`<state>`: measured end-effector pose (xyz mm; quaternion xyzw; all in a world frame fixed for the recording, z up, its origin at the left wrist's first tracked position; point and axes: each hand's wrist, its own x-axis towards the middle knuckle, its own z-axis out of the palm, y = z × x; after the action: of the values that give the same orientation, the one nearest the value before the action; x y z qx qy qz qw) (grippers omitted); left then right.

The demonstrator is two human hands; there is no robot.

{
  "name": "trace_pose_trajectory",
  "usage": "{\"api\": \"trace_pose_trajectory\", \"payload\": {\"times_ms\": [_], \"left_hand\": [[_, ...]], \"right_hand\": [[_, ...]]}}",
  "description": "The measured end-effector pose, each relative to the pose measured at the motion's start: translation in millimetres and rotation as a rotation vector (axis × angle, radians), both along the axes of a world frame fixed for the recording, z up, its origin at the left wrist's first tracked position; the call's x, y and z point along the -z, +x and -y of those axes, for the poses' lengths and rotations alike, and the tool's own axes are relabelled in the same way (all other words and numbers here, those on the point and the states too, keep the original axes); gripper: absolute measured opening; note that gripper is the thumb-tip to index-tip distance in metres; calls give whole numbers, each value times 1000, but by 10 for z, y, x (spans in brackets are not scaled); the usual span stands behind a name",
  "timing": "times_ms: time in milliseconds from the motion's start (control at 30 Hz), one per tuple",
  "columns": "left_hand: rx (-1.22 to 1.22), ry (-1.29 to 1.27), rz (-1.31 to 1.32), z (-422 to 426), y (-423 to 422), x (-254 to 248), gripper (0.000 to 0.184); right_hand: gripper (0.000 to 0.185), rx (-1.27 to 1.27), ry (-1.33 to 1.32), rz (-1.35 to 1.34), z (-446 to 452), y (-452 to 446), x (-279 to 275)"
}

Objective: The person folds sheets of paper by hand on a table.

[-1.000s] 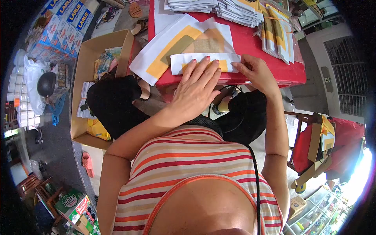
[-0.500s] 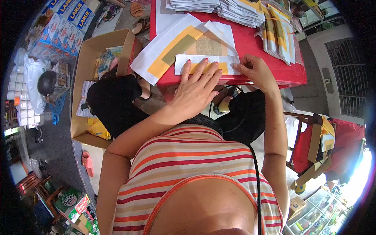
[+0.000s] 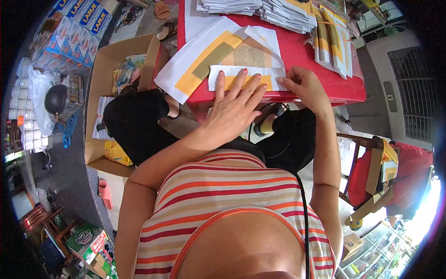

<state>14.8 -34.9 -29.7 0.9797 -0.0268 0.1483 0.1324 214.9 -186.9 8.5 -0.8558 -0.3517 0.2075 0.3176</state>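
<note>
A white paper sheet (image 3: pixel 246 56) with yellow and brown patches lies near the front edge of the red table (image 3: pixel 297 51). Its near side is folded over into a white and yellow strip (image 3: pixel 217 74). My left hand (image 3: pixel 234 107) rests on this strip, palm down, with fingers spread flat. At the strip's right end is my right hand (image 3: pixel 304 88), thumb and bent forefinger closed on the paper corner. Another white sheet with a yellow band (image 3: pixel 186 79) lies to the left, angled and partly under the folded one.
Stacks of folded white papers (image 3: pixel 283 16) lie at the table's back. A banded yellow-and-white bundle (image 3: pixel 332 42) sits at the right. Left of my legs stands a cardboard box (image 3: pixel 93 151) with papers inside. A wooden chair (image 3: pixel 346 139) holding a smaller box is at right.
Both hands stay almost where they were on the folded strip. The view shifts very slightly; no clear movement of the paper shows.
</note>
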Motion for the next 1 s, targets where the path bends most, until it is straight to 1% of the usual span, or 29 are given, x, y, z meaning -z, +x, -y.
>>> {"api": "trace_pose_trajectory", "payload": {"times_ms": [67, 133, 167, 200, 267, 300, 400, 433, 500, 600, 633, 667, 733, 767, 800, 867, 900, 967, 1000], "left_hand": [[-13, 29, -19, 19, -6, 6, 66], [-27, 62, -34, 29, -6, 18, 68], [-38, 77, -41, 35, -5, 27, 69], [-46, 90, -49, 40, -1, 38, 70], [-53, 97, -37, 52, 0, 61, 71], [-66, 105, -28, 49, 1, 70, 71], [-73, 155, -32, 43, -4, 78, 73], [-72, 156, -32, 37, -10, 69, 73], [-65, 133, -35, 42, -11, 41, 74], [-69, 118, -12, 69, 13, 34, 71], [-71, 117, -9, 82, 28, 41, 71], [-69, 101, 17, 94, 55, 56, 67], [-69, 88, 46, 105, 106, 69, 64], [-59, 45, 60, 111, 135, 70, 62], [-47, 2, 74, 115, 155, 68, 60], [-41, -26, 96, 128, 172, 66, 57], [-53, -26, 113, 132, 182, 66, 58], [-64, -30, 132, 138, 209, 62, 58], [-76, -30, 152, 138, 222, 59, 57]], "right_hand": [[35, 14, -11, -11, -1, -98, -18], [42, 82, 127, 276, -17, -254, 17], [60, 75, 138, 491, -12, -312, 105], [60, 78, 139, 494, -43, -415, 104], [71, 186, 62, 684, -102, -613, 105], [79, 186, 77, 664, -80, -617, 174], [76, 214, 135, 693, -2, -550, 328], [76, 215, 135, 693, -8, -527, 313], [75, 133, 138, 579, -43, -440, 212], [75, 99, 119, 534, -262, -218, 113], [82, 130, 119, 487, -365, -114, 121], [82, 127, 121, 491, -453, -43, 101], [91, 205, -105, 402, -620, 78, 46], [93, 184, -158, 427, -658, 204, 88], [93, 185, -156, 430, -703, 275, 89], [91, 238, -161, 310, -746, 383, 115], [91, 243, -162, 312, -753, 403, 98], [87, 252, -67, 11, -749, 456, 56], [87, 254, -69, 13, -746, 503, 21]]}}
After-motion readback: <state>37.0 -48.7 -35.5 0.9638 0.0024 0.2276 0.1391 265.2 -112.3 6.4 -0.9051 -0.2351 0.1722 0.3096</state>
